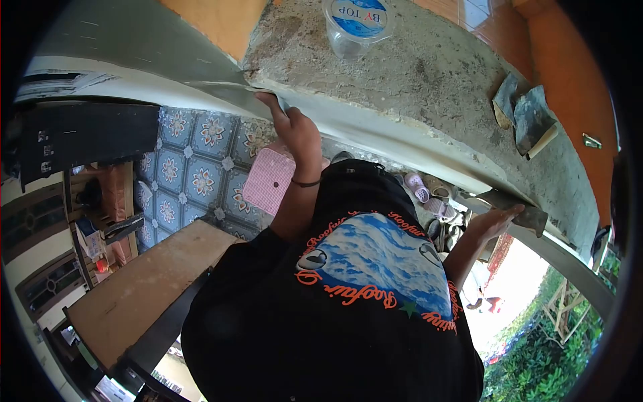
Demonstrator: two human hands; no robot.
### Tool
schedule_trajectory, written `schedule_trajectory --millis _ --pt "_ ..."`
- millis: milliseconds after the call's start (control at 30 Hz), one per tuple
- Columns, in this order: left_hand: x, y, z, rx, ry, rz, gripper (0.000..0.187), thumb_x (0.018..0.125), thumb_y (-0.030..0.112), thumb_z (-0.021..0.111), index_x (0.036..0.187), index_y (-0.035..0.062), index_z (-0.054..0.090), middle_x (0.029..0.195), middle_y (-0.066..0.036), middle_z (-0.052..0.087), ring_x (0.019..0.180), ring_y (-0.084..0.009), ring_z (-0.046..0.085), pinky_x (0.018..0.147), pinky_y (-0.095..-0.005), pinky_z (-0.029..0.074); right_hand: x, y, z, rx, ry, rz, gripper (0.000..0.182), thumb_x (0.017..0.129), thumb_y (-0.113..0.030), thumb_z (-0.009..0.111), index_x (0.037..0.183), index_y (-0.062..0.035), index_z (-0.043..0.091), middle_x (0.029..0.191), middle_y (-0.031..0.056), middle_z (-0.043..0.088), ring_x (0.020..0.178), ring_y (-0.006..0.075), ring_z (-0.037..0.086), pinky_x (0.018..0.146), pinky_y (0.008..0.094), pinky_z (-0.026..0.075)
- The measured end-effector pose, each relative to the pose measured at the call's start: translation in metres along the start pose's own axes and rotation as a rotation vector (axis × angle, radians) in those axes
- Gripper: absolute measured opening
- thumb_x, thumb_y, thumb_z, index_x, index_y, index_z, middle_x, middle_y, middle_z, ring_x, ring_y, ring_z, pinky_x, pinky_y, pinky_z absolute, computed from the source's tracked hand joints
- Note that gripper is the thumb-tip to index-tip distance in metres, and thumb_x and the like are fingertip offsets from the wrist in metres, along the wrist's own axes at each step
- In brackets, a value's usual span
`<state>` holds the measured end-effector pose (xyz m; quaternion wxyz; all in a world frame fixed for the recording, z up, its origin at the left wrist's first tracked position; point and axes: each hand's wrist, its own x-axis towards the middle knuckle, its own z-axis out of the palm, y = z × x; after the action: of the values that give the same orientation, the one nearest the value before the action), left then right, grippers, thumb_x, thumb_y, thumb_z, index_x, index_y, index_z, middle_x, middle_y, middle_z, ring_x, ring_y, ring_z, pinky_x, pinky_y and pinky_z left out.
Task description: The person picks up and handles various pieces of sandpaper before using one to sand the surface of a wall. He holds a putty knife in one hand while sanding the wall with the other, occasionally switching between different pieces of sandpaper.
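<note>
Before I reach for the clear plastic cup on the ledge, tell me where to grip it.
Probably take the cup by its body, just below the lid, coming from your side of the ledge: the labelled lid faces the camera, wider than the body, whose near side shows beneath the rim.

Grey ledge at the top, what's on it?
On the grey ledge there's a plastic cup marked BY TOP, and some bent grey scraps. The bit of ledge right under the scraps is covered.

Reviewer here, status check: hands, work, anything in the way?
Left hand by ledge corner, grip unclear. Right hand holding flat metal blade beside ledge. Plastic cup and grey scraps on top, possibly in the way.
</note>
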<state>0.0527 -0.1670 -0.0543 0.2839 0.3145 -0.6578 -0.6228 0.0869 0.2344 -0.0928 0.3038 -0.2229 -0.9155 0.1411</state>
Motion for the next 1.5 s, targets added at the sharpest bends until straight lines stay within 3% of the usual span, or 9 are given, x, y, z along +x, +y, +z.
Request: schedule_trajectory --millis 233,300,367,467,533,733,967,1167,1500 --pt "-0.019 -0.016 0.010 0.361 0.008 0.528 0.063 0.084 0.004 0.032 0.141 -0.0049 0.006 0.134 -0.028 0.036 0.102 -0.0244 0.051 0.091 -0.0250 0.034 -0.002 0.010 0.008 0.222 -0.008 0.090 0.057 0.083 0.001 0.041 0.137 0.0043 0.023 0.112 0.0309 0.053 0.084 0.0409 0.057 0.072 0.0480 0.046" --pt "-0.001 -0.010 0.001 0.142 -0.020 0.268 0.063 0.085 0.003 0.032 0.141 -0.0053 0.005 0.136 -0.028 0.033 0.104 -0.0239 0.050 0.092 -0.0253 0.033 0.000 0.004 0.006 0.231 -0.031 0.139 0.056 0.084 0.000 0.040 0.137 0.0040 0.023 0.112 0.0305 0.053 0.085 0.0414 0.057 0.072 0.0472 0.046" --pt "0.012 0.007 -0.001 -0.099 -0.020 0.117 0.062 0.083 -0.004 0.028 0.138 -0.0105 -0.001 0.146 -0.028 0.001 0.137 -0.0331 0.004 0.111 -0.0362 0.007 -0.003 -0.004 -0.002 0.236 -0.058 0.198 0.055 0.085 -0.001 0.039 0.137 0.0037 0.023 0.113 0.0300 0.053 0.087 0.0418 0.057 0.072 0.0464 0.046" --pt "-0.023 0.006 0.011 0.150 -0.069 0.339 0.063 0.083 -0.005 0.029 0.139 -0.0082 0.000 0.145 -0.028 0.004 0.137 -0.0329 0.006 0.111 -0.0364 0.010 -0.004 -0.029 -0.013 -0.283 -0.081 0.043 0.053 0.088 -0.005 0.038 0.137 0.0033 0.023 0.121 0.0278 0.049 0.096 0.0401 0.056 0.078 0.0430 0.048" --pt "-0.029 0.001 0.010 0.231 -0.144 0.452 0.062 0.083 -0.006 0.029 0.138 -0.0087 0.000 0.145 -0.028 0.003 0.137 -0.0340 0.006 0.111 -0.0379 0.008 0.003 -0.063 -0.023 0.653 -0.053 0.641 0.049 0.094 -0.016 0.036 0.137 0.0038 0.024 0.131 0.0249 0.041 0.109 0.0359 0.051 0.087 0.0399 0.047" --pt "-0.018 0.000 0.012 0.148 -0.067 0.387 0.060 0.084 -0.004 0.029 0.138 -0.0096 0.004 0.146 -0.027 -0.003 0.136 -0.0361 0.004 0.110 -0.0383 0.008 -0.003 -0.035 -0.007 0.592 -0.101 0.476 0.058 0.098 -0.040 0.023 0.137 0.0035 0.025 0.136 0.0224 0.034 0.118 0.0314 0.045 0.093 0.0372 0.044" --pt "-0.026 0.001 0.005 0.215 -0.228 0.468 0.060 0.088 0.001 0.033 0.140 -0.0055 0.004 0.146 -0.027 -0.005 0.136 -0.0380 0.000 0.110 -0.0405 0.008 0.002 -0.079 -0.015 0.677 -0.024 0.599 0.055 0.097 -0.032 0.030 0.139 0.0009 0.019 0.138 0.0203 0.032 0.120 0.0298 0.042 0.097 0.0334 0.041" --pt "-0.029 0.004 0.002 0.280 -0.342 0.708 0.056 0.093 0.010 0.033 0.140 -0.0066 0.005 0.144 -0.030 -0.008 0.135 -0.0424 -0.004 0.109 -0.0422 0.007 0.021 -0.105 -0.012 1.286 0.086 1.075 0.052 0.096 -0.035 0.033 0.138 -0.0046 0.023 0.136 0.0154 0.034 0.119 0.0277 0.040 0.094 0.0429 0.041" --pt "-0.021 0.000 -0.001 0.419 -0.414 0.745 0.060 0.096 0.022 0.032 0.139 -0.0067 0.001 0.142 -0.033 -0.014 0.133 -0.0463 -0.012 0.108 -0.0464 0.005 0.021 -0.066 0.026 1.396 -0.058 1.227 0.046 0.091 -0.037 0.029 0.123 -0.0057 0.044 0.119 0.0148 0.049 0.112 0.0292 0.044 0.098 0.0536 0.028"
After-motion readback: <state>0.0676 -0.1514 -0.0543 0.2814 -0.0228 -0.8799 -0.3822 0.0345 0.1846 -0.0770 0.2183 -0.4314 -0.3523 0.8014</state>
